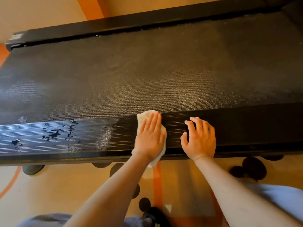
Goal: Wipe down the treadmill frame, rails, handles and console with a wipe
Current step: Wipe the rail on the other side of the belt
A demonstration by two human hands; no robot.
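Note:
A black treadmill lies across the view, its textured belt (147, 76) between two side rails. On the ribbed near rail (73, 136), my left hand (150, 136) presses flat on a cream wipe (144, 116), fingers straight. The wipe shows above and to the right of that hand and hangs a little over the rail's front edge. My right hand (199, 139) rests on the same rail just to the right, fingers spread and slightly bent, holding nothing. Left of the wipe the rail is wet and streaked, with dusty patches. The far rail (114, 28) runs along the top.
Dark dumbbells (252, 168) lie on the tan and orange floor (57, 190) under and in front of the near rail, with more weights (147, 208) near my knees. A round treadmill foot (32, 169) sits at the lower left.

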